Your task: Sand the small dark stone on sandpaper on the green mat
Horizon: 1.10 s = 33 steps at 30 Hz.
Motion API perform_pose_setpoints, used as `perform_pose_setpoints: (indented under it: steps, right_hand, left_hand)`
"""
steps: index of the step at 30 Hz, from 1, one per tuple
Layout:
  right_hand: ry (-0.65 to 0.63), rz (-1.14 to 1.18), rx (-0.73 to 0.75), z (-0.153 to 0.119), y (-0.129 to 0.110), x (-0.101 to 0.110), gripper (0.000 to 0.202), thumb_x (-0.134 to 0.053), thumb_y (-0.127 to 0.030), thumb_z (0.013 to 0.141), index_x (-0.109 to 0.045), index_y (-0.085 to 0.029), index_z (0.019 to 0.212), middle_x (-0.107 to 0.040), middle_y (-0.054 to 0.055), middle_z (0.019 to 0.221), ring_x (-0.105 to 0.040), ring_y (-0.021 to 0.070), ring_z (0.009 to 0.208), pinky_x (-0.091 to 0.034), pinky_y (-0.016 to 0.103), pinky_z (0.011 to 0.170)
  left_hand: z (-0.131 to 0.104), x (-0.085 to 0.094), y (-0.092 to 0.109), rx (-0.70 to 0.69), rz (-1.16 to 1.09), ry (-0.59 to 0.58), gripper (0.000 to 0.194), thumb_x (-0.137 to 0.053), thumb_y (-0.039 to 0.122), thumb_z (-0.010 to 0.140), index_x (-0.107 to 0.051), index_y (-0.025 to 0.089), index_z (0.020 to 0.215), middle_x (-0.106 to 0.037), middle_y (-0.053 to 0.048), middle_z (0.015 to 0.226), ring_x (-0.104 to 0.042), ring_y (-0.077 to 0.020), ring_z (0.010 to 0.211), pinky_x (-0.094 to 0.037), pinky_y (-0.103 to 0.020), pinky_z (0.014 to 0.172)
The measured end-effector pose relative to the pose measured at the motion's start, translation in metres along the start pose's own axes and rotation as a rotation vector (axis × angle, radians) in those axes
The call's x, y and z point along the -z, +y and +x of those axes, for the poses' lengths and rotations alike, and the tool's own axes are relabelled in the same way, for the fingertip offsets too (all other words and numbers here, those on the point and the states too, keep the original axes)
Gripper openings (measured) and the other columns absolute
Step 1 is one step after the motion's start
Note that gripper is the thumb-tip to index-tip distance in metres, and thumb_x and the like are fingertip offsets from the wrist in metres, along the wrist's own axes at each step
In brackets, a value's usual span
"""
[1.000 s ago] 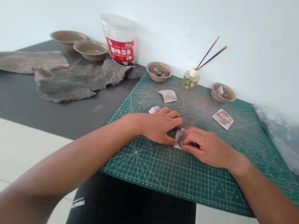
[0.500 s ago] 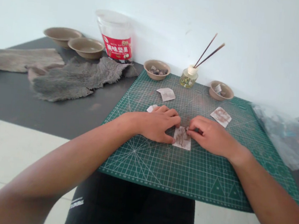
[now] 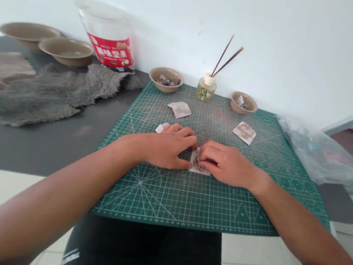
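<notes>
A small whitish paper square point(image 3: 194, 166) with brown smears lies flat on the green cutting mat point(image 3: 168, 204). My left hand point(image 3: 172, 147) is open, thumb and forefinger spread, their tips pressing the square's left side. Over its right part is my right hand point(image 3: 224, 161), fingers pinched together against the paper. Whatever small thing sits in that pinch is hidden by the fingers. Beyond the hands are a pale paper piece point(image 3: 179, 109) and a brown-smeared one point(image 3: 244, 132). Another white scrap point(image 3: 161, 127) shows partly behind my left hand.
At the mat's back stand a bowl of small stones point(image 3: 166, 82), a reed diffuser point(image 3: 206, 87) and a smaller bowl point(image 3: 243, 104) with bits inside. Leftward are a grey ragged cloth point(image 3: 47, 92), two brown bowls and a plastic jar point(image 3: 110, 40). A clear plastic bag point(image 3: 323, 155) lies right.
The view has shifted, so everything sits further left. My right hand has moved left and a little down across the paper, covering more of it. My left hand holds its place.
</notes>
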State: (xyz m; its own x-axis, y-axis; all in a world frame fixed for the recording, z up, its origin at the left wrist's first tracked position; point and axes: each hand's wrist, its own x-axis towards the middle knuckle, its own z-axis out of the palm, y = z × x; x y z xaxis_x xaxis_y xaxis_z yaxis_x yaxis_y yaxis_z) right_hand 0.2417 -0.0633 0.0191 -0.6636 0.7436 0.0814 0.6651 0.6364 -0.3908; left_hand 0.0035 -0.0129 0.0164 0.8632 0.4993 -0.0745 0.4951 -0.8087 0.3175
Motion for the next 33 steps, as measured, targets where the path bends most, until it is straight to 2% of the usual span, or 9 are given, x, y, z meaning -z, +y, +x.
perform_pose_setpoints:
  steps: [4, 6, 9, 14, 19, 23, 28, 31, 33]
  right_hand:
    - [0.073, -0.072, -0.116, 0.0007, -0.0024, 0.0011, 0.01, -0.056, -0.023, 0.095, -0.058, -0.02, 0.085, -0.063, 0.003, 0.094, -0.06, 0.0164, 0.084, -0.043, 0.03, 0.076]
    - [0.036, -0.044, -0.089, 0.0002, -0.0041, 0.0015, 0.01, -0.058, -0.023, 0.094, -0.058, -0.02, 0.085, -0.063, 0.002, 0.093, -0.06, 0.0157, 0.084, -0.043, 0.029, 0.075]
    - [-0.015, -0.003, -0.024, -0.0003, -0.0061, 0.0002, 0.007, -0.057, -0.023, 0.095, -0.059, -0.021, 0.088, -0.063, 0.002, 0.104, -0.061, 0.0158, 0.09, -0.044, 0.028, 0.076]
    - [0.092, -0.071, -0.154, 0.0005, -0.0023, -0.0009, 0.009, -0.056, -0.024, 0.095, -0.058, -0.02, 0.086, -0.062, 0.003, 0.094, -0.06, 0.0173, 0.087, -0.043, 0.031, 0.078]
    - [0.012, -0.024, -0.047, -0.0008, -0.0038, -0.0009, 0.007, -0.056, -0.024, 0.096, -0.058, -0.021, 0.09, -0.063, 0.004, 0.106, -0.061, 0.0164, 0.09, -0.043, 0.029, 0.076]
    - [0.082, -0.09, -0.148, -0.0009, -0.0029, -0.0006, 0.01, -0.057, -0.025, 0.096, -0.058, -0.02, 0.088, -0.062, 0.003, 0.096, -0.061, 0.0166, 0.087, -0.042, 0.03, 0.077]
    - [0.025, -0.054, -0.04, 0.0005, -0.0061, -0.0038, 0.009, -0.056, -0.026, 0.097, -0.059, -0.021, 0.091, -0.063, 0.004, 0.105, -0.061, 0.0167, 0.091, -0.043, 0.029, 0.076]
    - [0.062, -0.108, -0.097, 0.0018, -0.0052, -0.0015, 0.009, -0.055, -0.026, 0.097, -0.059, -0.02, 0.091, -0.063, 0.004, 0.101, -0.061, 0.0172, 0.087, -0.043, 0.03, 0.076]
    - [0.021, -0.104, -0.097, 0.001, -0.0028, 0.002, 0.011, -0.056, -0.026, 0.097, -0.059, -0.02, 0.087, -0.061, 0.003, 0.095, -0.06, 0.0168, 0.085, -0.043, 0.03, 0.077]
  left_hand:
    - [0.001, -0.0001, -0.0003, 0.012, 0.001, 0.006, 0.039, -0.059, 0.054, 0.088, -0.052, 0.024, 0.111, -0.046, -0.008, 0.132, -0.043, -0.0315, 0.117, -0.032, -0.047, 0.103]
    - [0.001, 0.0003, -0.0001, 0.014, 0.007, -0.002, 0.038, -0.059, 0.054, 0.089, -0.052, 0.023, 0.111, -0.047, -0.008, 0.131, -0.043, -0.0314, 0.116, -0.032, -0.047, 0.103]
    - [0.0009, -0.0003, -0.0007, 0.009, 0.003, -0.004, 0.038, -0.058, 0.054, 0.089, -0.052, 0.023, 0.109, -0.047, -0.008, 0.13, -0.043, -0.0313, 0.116, -0.032, -0.046, 0.103]
    - [0.0022, -0.0053, -0.0046, 0.003, -0.008, 0.022, 0.041, -0.058, 0.056, 0.088, -0.053, 0.025, 0.115, -0.047, -0.007, 0.132, -0.043, -0.0321, 0.117, -0.032, -0.047, 0.103]
    - [0.0031, -0.0077, -0.0071, -0.007, -0.002, 0.033, 0.039, -0.058, 0.056, 0.088, -0.054, 0.023, 0.109, -0.048, -0.008, 0.13, -0.044, -0.0321, 0.116, -0.031, -0.048, 0.103]
    - [0.002, -0.007, -0.0064, -0.015, 0.003, 0.045, 0.038, -0.059, 0.055, 0.088, -0.053, 0.024, 0.109, -0.049, -0.007, 0.128, -0.044, -0.0314, 0.115, -0.032, -0.046, 0.102]
    - [0.0016, -0.0052, -0.005, -0.012, -0.004, 0.037, 0.039, -0.059, 0.055, 0.088, -0.053, 0.024, 0.11, -0.049, -0.007, 0.128, -0.044, -0.0313, 0.115, -0.033, -0.045, 0.102]
    - [0.0014, -0.0034, -0.0033, 0.004, -0.001, 0.023, 0.04, -0.059, 0.055, 0.088, -0.053, 0.024, 0.113, -0.048, -0.008, 0.129, -0.044, -0.0313, 0.116, -0.033, -0.046, 0.102]
    - [0.001, -0.0022, -0.0022, 0.012, 0.002, 0.009, 0.04, -0.059, 0.054, 0.089, -0.053, 0.024, 0.115, -0.048, -0.007, 0.129, -0.043, -0.0312, 0.116, -0.032, -0.046, 0.102]
